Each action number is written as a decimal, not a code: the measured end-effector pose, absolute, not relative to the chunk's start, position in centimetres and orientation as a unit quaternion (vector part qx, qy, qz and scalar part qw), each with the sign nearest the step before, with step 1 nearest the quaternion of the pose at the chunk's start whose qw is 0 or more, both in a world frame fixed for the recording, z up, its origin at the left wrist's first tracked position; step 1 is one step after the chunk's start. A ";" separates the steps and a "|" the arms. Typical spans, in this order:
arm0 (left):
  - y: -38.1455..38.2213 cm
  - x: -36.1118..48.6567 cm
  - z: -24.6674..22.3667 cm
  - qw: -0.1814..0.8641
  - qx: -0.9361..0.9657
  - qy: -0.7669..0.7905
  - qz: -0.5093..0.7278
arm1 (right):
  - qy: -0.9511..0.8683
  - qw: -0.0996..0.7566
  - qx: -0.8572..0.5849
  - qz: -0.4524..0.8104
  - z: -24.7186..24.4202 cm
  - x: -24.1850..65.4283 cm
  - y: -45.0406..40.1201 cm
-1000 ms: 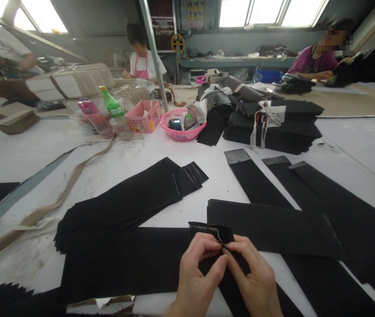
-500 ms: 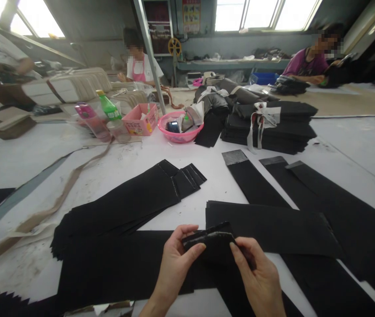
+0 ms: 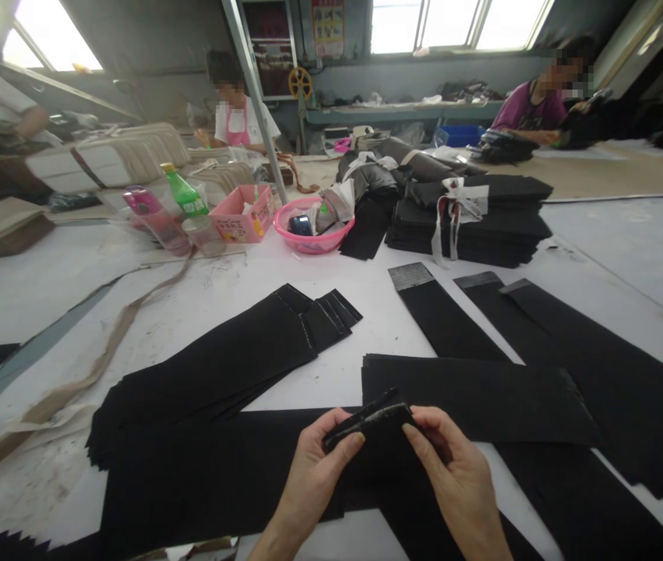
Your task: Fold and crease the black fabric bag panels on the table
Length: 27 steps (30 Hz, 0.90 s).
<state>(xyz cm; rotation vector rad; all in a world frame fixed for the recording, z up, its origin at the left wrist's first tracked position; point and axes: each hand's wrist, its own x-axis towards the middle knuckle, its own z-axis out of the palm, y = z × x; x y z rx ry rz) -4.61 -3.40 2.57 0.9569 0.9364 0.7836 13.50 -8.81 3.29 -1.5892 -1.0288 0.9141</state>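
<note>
Both hands pinch the end of a black fabric strip (image 3: 386,444) at the front of the table. My left hand (image 3: 319,467) grips its left corner, thumb on the near face and fingers behind. On the right corner, my right hand (image 3: 453,467) is closed the same way. The held edge is folded, with a whitish line along it. Under and left of the hands lies a wide black piece (image 3: 202,467). A fanned stack of black pieces (image 3: 208,358) with pale-lined ends rests beyond it. Right of the hands lies another black stack (image 3: 471,397).
Long black strips (image 3: 448,312) cross the white table (image 3: 319,382) at the right. Farther back stand a tied black bundle (image 3: 471,218), a pink basin (image 3: 313,243), a pink box (image 3: 243,214) and a green bottle (image 3: 185,191). Several people sit or work beyond.
The folded edge between my hands has tilted slightly, its two layers now pressed closer at the right. Both hands keep their hold. The whole view has shifted a little.
</note>
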 end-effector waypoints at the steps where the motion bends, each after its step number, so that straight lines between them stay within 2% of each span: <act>1: -3.4 -4.6 2.6 0.712 0.439 0.422 0.349 | -0.436 0.492 -0.652 0.377 3.2 13.7 -8.7; 7: -3.4 -4.4 3.1 0.685 0.492 0.427 0.327 | -0.488 0.501 -0.645 0.309 3.5 13.8 -8.2; 14: -3.6 -4.4 3.4 0.699 0.485 0.422 0.312 | -0.461 0.529 -0.645 0.303 3.8 13.0 -8.3; 27: -3.9 -3.9 3.3 0.734 0.418 0.432 0.316 | -0.379 0.551 -0.636 0.385 3.9 13.1 -8.3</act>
